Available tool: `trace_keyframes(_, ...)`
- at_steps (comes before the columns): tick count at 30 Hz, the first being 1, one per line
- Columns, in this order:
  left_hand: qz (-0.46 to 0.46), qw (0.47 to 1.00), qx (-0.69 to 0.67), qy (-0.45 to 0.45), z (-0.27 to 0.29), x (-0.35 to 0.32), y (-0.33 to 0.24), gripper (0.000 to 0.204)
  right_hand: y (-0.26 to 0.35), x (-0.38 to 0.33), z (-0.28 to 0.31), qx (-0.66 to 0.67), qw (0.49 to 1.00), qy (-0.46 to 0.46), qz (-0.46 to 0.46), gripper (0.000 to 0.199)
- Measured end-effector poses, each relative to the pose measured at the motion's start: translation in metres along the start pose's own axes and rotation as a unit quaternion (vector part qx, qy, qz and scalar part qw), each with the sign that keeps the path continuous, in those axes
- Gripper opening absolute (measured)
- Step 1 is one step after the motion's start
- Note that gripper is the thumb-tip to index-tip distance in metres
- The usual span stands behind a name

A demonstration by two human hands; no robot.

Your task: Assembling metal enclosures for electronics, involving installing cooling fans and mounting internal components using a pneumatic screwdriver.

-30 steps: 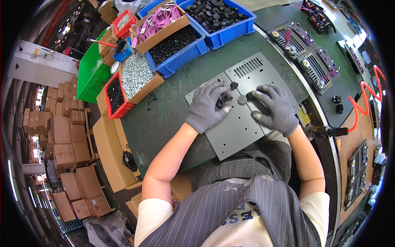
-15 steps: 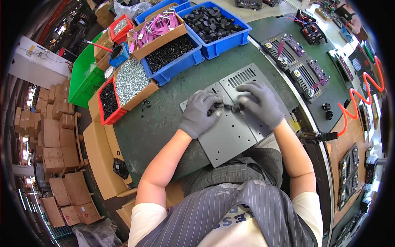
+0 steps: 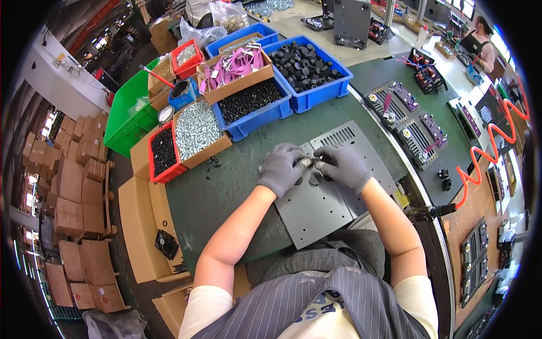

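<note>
Our left hand (image 3: 281,168) and right hand (image 3: 342,165) pinch a small part (image 3: 306,162) over the grey plate (image 3: 327,192) at the green bench's (image 3: 226,192) near edge; parts bins (image 3: 307,73) line its far edge.

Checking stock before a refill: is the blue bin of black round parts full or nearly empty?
Fairly full: the blue bin holds black round parts heaped nearly to its rim.

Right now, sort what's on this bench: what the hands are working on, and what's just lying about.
In hand:
left hand
right hand
grey metal panel

Lying about:
blue bin of black caps
box of silver screws
orange coiled hose
</note>
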State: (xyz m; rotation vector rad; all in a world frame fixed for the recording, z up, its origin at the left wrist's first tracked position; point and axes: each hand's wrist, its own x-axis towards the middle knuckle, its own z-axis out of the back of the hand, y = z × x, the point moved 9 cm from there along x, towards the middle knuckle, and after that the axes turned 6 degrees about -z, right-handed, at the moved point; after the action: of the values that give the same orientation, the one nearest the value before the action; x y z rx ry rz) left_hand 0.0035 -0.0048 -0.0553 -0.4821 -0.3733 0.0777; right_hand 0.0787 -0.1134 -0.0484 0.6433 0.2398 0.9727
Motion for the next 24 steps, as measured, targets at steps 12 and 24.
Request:
trace_keyframes(12, 0.051, 0.998, -0.010, -0.038, -0.006, -0.001, 0.021, 0.015, -0.007, 0.103, 0.083, 0.041, 0.985, -0.162, 0.034, 0.022)
trace_keyframes(24, 0.062, 0.988, -0.113, -0.089, -0.005, 0.000, 0.030, 0.014, -0.024, 0.217, 0.030, -0.297, 0.954, 0.033, -0.012, 0.032)
